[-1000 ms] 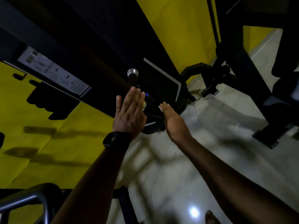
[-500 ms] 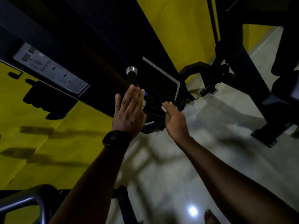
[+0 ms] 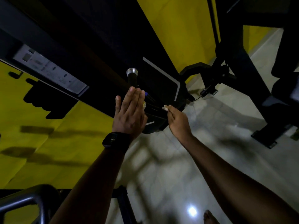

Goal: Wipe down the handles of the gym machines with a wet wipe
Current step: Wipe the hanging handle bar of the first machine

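Handle (image 3: 131, 79) angled up-away, just beyond flat, straight-fingered left hand (image 3: 129, 115); wipe (image 3: 166, 108) pinched in right hand (image 3: 178, 122), farther off.

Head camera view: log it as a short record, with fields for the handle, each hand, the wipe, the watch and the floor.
handle: black grip, silver end cap
left hand: fingers straight, flat in front of the handle's lower part; contact unclear
right hand: pinches wet wipe at its fingertips
wet wipe: small white wad, by the dark machine body
watch: black, on left wrist
floor: pale, glossy
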{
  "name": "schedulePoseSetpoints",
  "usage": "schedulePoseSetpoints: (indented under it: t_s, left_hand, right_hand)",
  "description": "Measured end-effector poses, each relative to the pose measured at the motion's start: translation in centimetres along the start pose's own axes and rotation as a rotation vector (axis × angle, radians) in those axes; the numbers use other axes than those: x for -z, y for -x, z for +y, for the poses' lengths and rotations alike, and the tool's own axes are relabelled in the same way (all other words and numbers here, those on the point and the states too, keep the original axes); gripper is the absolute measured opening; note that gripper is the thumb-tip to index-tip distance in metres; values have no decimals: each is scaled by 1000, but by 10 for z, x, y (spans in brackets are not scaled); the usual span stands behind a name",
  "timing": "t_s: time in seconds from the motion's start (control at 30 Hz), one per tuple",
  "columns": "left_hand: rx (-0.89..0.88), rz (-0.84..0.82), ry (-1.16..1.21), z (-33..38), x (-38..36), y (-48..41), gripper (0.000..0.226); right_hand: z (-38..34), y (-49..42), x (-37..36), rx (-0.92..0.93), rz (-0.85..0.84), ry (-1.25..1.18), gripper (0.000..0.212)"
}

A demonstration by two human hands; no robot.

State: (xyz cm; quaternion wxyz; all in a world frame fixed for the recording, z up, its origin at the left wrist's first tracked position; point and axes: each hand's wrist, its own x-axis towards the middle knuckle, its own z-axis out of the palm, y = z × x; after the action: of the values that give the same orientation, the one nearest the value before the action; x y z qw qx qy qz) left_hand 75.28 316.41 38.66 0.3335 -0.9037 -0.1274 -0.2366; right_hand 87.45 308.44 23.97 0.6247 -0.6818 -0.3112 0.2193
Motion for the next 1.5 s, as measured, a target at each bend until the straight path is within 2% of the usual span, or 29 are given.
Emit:
schedulePoseSetpoints:
  t_s: [0.1,0.17,0.3,0.4,0.5,0.63,0.77,0.9,1.1,1.2,1.33,1.5]
  left_hand:
    - [-8,6,-9,-1,0,-2,65]
    - [-11,24,-6,1,0,0,64]
    - [-4,-6,2,0,0,-1,67]
    - [-13,-22,5,-1,1,-1,71]
    - [-7,-8,17,2,0,1,71]
    - [-15,-6,21,-1,0,-1,66]
    - [-39,14,36,-2,-2,0,63]
    - [-51,55,31,-3,-5,-3,52]
    - [-54,37,70,-4,-7,-1,56]
    - [-52,47,66,-7,-9,-2,56]
    - [-72,82,61,-5,-10,0,56]
    - [-72,81,27,-5,-10,-2,49]
  right_hand:
    - [-2,-7,1,-25,-29,-10,26]
    - [-4,13,-6,-19,25,-11,28]
    - [-3,42,-23,180,171,98,48]
    - [-7,43,-29,107,181,38,52]
    - [-11,57,-36,129,231,36,54]
    - [-26,32,-43,137,234,-98,54]
    - [-31,44,-57,271,250,-131,52]
    - [-58,17,-53,157,329,-190,38]
    - [-42,29,-49,295,135,-9,53]
    - [-38,15,-40,280,53,14,54]
    - [-24,35,-42,378,117,-41,51]
    - [-57,6,-45,401,135,-50,48]
